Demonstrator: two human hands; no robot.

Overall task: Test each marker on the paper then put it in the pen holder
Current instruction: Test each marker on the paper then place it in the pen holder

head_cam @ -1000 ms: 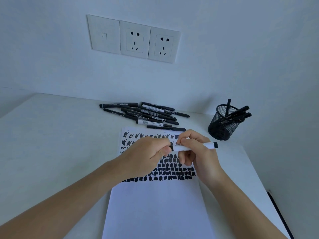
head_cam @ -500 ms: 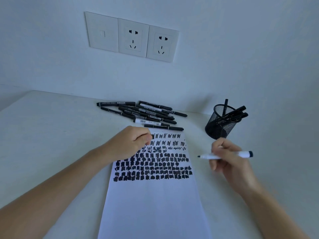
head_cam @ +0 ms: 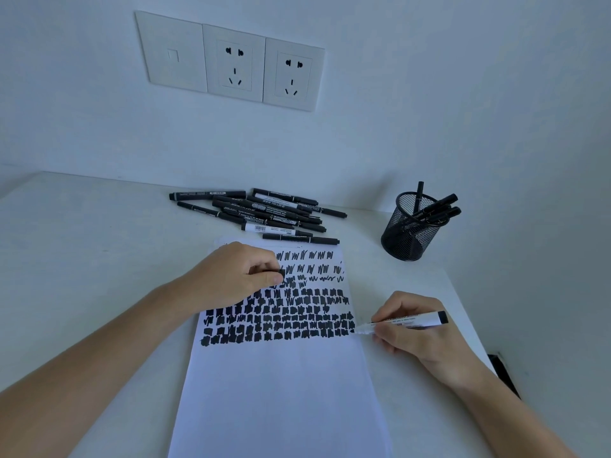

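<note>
**Q:** Where is the marker under test?
**A:** The white marker [head_cam: 408,322] is in the right hand [head_cam: 416,332], at the right edge of the paper [head_cam: 281,391]. Its barrel runs rightward, with the black end outermost. The bare tip meets the sheet's right margin, level with the lowest rows of black blocks. Whether it presses the sheet or hangs just above it cannot be told.

**Q:** How do the fingers lie?
**A:** On the right hand, thumb and forefinger pinch the barrel near the tip, and the other fingers are curled beneath it. The hand sits over the table [head_cam: 82,259], just off the sheet. The left hand [head_cam: 238,279] rests on the upper left part of the paper with its fingers curled. Its thumb and forefinger pinch a small black cap [head_cam: 281,272].

**Q:** What does the sheet carry?
**A:** Thin zigzag strokes fill the top rows and denser rows of solid black blocks lie below them. The near half is blank.

**Q:** And the other markers?
**A:** A pile of markers [head_cam: 264,213], mostly black-barrelled, lies on the table just beyond the paper's far edge. The black mesh pen holder [head_cam: 403,239] stands upright to the right of the pile, well apart from both hands. The stored markers [head_cam: 436,206] inside it lean toward its right rim.

**Q:** What is in the background?
**A:** The wall bears three wall plates [head_cam: 231,61] side by side. The two on the right are sockets.
</note>
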